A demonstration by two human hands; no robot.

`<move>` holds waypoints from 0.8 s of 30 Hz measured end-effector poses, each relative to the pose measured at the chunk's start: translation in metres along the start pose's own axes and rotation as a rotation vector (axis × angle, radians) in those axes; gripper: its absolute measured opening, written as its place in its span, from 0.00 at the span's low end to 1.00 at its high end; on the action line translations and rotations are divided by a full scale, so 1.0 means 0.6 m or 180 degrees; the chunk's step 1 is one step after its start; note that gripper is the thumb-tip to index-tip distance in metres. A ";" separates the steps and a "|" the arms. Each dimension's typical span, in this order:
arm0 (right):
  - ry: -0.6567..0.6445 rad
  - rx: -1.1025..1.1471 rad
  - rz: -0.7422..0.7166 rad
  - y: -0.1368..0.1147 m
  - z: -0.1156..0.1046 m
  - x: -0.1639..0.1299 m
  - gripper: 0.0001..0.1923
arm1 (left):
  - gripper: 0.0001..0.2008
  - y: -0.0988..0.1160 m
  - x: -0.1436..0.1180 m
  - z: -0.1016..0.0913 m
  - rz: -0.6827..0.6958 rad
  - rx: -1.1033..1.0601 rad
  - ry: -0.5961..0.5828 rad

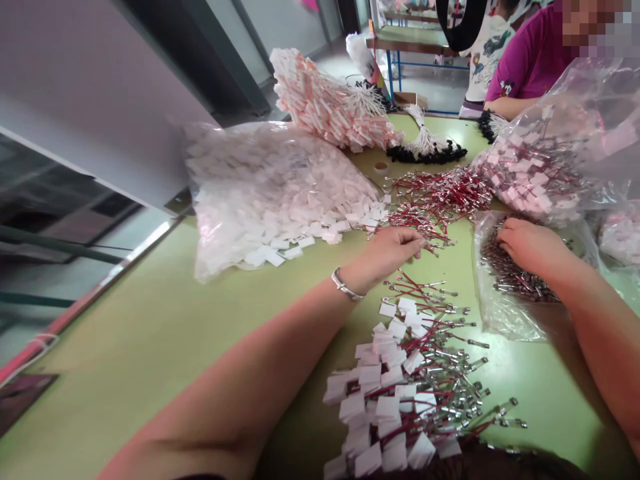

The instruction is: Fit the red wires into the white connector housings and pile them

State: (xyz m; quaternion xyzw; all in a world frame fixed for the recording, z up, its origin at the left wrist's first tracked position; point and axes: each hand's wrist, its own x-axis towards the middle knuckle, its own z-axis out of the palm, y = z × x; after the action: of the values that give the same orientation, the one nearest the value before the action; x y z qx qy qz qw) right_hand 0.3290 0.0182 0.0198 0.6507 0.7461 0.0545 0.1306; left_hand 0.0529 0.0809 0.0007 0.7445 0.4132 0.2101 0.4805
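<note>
Green bench top (150, 320): it carried every pile in view.
Left hand (393, 248): fingers were curled shut, pinching at the near edge of the loose heap of red wire leads with metal tips (440, 197); a silver bracelet (345, 285) sat on the wrist.
Right hand (530, 245): it lay knuckles up inside the mouth of the clear plastic bag of dark red leads (505, 293), fingers bent down into the wires; whether it gripped any could not be told.
Finished pile: red leads with white rectangular tags (400, 393) lay fanned on the bench just in front of the person, between the two forearms.
Tag supply: a large clear bag spilling white paper tags (270, 193) sat left of the left hand, near it.
Far side: a bundle of pink-and-white tags on white strings (330, 107) lay behind that bag.
Right edge: another clear bag of tagged red leads (545, 167) stood beyond the right hand.
Co-worker: a person in a purple shirt (530, 60) sat at the far corner.
</note>
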 end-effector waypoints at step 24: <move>0.0570 0.0627 0.0069 -0.017 -0.016 -0.008 0.10 | 0.10 0.013 -0.008 0.012 -0.0037 -0.0093 -0.0095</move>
State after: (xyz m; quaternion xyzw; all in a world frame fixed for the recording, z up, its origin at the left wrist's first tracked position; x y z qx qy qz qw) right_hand 0.3170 0.0131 0.0270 0.6609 0.7494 0.0404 -0.0017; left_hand 0.0585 0.0712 0.0049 0.7380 0.4072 0.2022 0.4986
